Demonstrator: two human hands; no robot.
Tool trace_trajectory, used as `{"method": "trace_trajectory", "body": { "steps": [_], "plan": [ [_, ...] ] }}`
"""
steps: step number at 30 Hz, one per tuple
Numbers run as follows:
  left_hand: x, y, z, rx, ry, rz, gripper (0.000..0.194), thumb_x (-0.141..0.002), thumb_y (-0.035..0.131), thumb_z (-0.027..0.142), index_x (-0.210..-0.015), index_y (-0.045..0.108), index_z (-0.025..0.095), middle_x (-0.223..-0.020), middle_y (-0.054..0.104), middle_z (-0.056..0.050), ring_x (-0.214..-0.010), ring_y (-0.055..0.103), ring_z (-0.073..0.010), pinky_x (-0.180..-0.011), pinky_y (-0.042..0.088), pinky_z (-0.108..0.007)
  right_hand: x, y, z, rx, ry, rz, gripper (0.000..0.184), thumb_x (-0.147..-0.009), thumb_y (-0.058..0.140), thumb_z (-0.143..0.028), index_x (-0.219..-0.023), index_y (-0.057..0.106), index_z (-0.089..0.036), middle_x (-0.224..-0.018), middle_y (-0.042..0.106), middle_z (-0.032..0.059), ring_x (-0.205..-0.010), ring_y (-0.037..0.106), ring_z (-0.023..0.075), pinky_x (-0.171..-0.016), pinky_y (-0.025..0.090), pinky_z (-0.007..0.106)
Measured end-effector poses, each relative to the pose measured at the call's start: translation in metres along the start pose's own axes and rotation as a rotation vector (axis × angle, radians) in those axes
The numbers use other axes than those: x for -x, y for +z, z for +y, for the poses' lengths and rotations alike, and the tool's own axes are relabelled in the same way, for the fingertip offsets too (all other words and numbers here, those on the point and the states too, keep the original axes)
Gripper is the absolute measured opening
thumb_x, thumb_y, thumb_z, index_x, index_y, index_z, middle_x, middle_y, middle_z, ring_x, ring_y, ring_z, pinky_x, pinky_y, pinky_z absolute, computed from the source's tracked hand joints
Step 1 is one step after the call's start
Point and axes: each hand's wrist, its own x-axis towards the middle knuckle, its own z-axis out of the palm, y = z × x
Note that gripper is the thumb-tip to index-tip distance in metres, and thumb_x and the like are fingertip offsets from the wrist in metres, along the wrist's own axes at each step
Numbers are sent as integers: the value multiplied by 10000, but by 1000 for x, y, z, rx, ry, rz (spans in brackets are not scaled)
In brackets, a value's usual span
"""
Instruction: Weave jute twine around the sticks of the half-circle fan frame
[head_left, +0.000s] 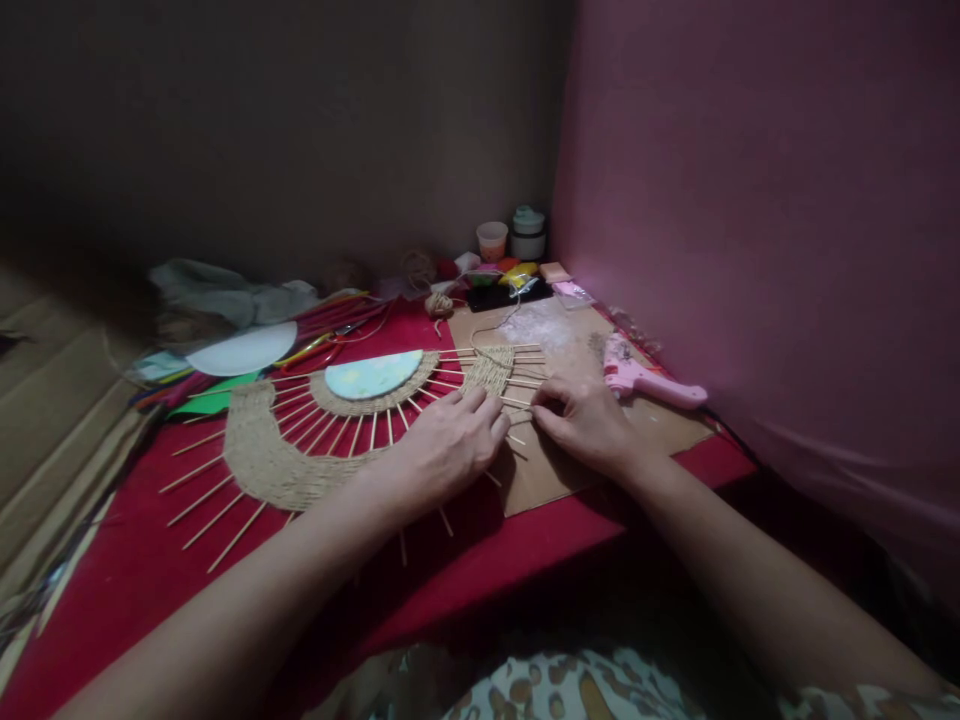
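A half-round piece of thin sticks with a woven band of tan twine (259, 450) lies on the red cloth, its right side over a cardboard sheet. At its centre sits a pale blue-green half disc (375, 374) edged with twine. My left hand (461, 435) rests on the right part of the band, fingers bent over the sticks; its thumb side is partly hidden. Close by, my right hand (577, 420) pinches a strand of twine (517, 412) beside the stick ends. Another twine length curves up from the woven top right (491, 368).
A pink glue gun (652, 382) lies right of my right hand on the cardboard (555, 480). Behind are a twine ball (439, 304), a cup (492, 241) and a lidded jar (528, 235). A white half disc (244, 350) and scissors (330, 345) lie left. A pink wall borders the right.
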Motion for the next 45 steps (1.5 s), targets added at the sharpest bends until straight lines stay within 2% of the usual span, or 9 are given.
{"method": "trace_trajectory", "body": {
  "steps": [6,11,19,24,28,32,38,41,45],
  "plan": [
    [1,-3,-3,40,-30,-29,169,-891,413,111,-911,580,109,-901,582,-103,-852,533,-242,-681,455,-337,0,-4,0,29,-12,7,123,-730,555,-108,-668,647,-162,-694,652,34,-681,563,149,-676,402,280],
    [1,-6,-4,32,-33,-45,169,-893,409,115,-920,576,112,-895,586,-105,-843,534,-238,-680,457,-335,-1,-5,6,106,-44,48,141,-755,558,-118,-666,651,-173,-702,646,33,-724,557,161,-755,392,314],
    [3,-11,-2,43,-42,-55,120,-868,458,106,-906,572,117,-883,587,-100,-832,526,-235,-683,456,-338,-3,-13,12,39,40,-134,118,-786,569,-134,-761,680,-165,-740,681,34,-705,582,147,-687,400,264],
    [6,-16,1,74,-43,-89,159,-875,431,98,-951,569,118,-921,593,-104,-838,526,-231,-654,452,-330,-7,-12,17,231,-67,-79,134,-836,536,-162,-793,663,-170,-827,661,61,-809,565,178,-724,383,284],
    [10,-17,4,105,-53,-110,195,-881,419,109,-1006,569,118,-969,592,-117,-892,526,-240,-654,451,-319,-12,-13,14,342,-106,-58,162,-866,506,-187,-801,655,-188,-856,653,64,-796,550,184,-651,349,283],
    [14,-16,8,120,-45,-101,237,-890,391,106,-1037,576,99,-1010,584,-138,-947,522,-258,-671,461,-324,-20,-16,9,429,-182,-29,174,-879,489,-173,-794,640,-186,-826,642,63,-791,533,183,-672,338,294],
    [17,-20,12,135,-67,-106,226,-878,408,100,-1017,586,102,-981,580,-128,-916,521,-250,-621,455,-301,-41,-16,13,443,-289,-93,190,-883,470,-144,-777,622,-190,-829,629,58,-798,512,171,-658,334,279],
    [17,-23,13,148,-52,-102,210,-869,413,77,-980,591,98,-993,580,-125,-937,519,-250,-689,473,-324,-45,-15,14,431,-233,-122,188,-860,481,-127,-767,633,-185,-821,638,64,-780,518,175,-640,329,284],
    [17,-27,15,169,-49,-136,193,-874,423,94,-950,599,103,-968,588,-116,-888,532,-243,-663,482,-326,-44,-13,15,385,-111,-120,190,-851,497,-146,-751,655,-179,-862,637,77,-766,533,172,-641,335,282]
  ]
}}
